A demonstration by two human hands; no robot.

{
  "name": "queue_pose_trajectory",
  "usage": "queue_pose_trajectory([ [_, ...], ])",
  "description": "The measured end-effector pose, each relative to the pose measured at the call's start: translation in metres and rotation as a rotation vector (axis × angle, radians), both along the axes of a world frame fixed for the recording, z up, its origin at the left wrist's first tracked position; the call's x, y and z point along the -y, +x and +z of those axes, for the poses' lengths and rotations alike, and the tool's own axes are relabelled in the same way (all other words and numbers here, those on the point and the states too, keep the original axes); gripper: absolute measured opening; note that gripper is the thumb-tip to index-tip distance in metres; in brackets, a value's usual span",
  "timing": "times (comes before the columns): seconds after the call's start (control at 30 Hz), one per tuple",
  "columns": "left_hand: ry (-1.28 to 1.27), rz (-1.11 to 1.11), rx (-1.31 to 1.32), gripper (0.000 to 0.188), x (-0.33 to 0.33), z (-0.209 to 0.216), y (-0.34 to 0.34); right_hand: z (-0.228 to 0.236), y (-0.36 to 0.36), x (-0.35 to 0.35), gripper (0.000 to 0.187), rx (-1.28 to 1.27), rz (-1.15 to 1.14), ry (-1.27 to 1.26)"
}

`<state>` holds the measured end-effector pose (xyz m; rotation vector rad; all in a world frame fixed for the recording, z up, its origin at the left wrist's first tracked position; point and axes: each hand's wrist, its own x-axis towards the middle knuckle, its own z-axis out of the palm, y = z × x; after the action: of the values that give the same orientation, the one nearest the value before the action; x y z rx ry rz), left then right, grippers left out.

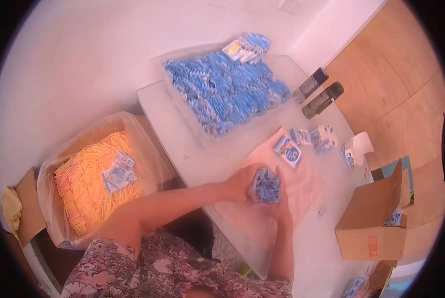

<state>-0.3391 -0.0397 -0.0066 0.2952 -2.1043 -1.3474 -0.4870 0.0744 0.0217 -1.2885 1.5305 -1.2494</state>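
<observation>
Between both hands I hold a bundle of blue-and-white patterned pieces [266,186], bunched together; their exact kind is too blurred to make out. My left hand [242,183] closes round its left side, and my right hand [282,206] grips the right side and lower edge. Under the hands a pink cloth [304,191] lies on the white table [192,161]. Just beyond them, a blue-and-white printed packet [288,151] rests on the cloth. More small blue-and-white packets [323,138] lie to its right.
A clear tray heaped with blue striped packets [227,92] takes up the table's far side. Two dark-capped bottles [323,100] stand beyond at right. Left of the table, a plastic-lined box [48,171] holds orange-yellow sticks [91,174]. An open cardboard box [359,241] sits at right.
</observation>
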Motion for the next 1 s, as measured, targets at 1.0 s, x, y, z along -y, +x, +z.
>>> queue_pose_trajectory([
  [1.0, -0.011, -0.225, 0.115, 0.112, 0.043, 0.031, 0.067, 0.007, -0.01, 0.012, 0.07, -0.541, -0.121, -0.265],
])
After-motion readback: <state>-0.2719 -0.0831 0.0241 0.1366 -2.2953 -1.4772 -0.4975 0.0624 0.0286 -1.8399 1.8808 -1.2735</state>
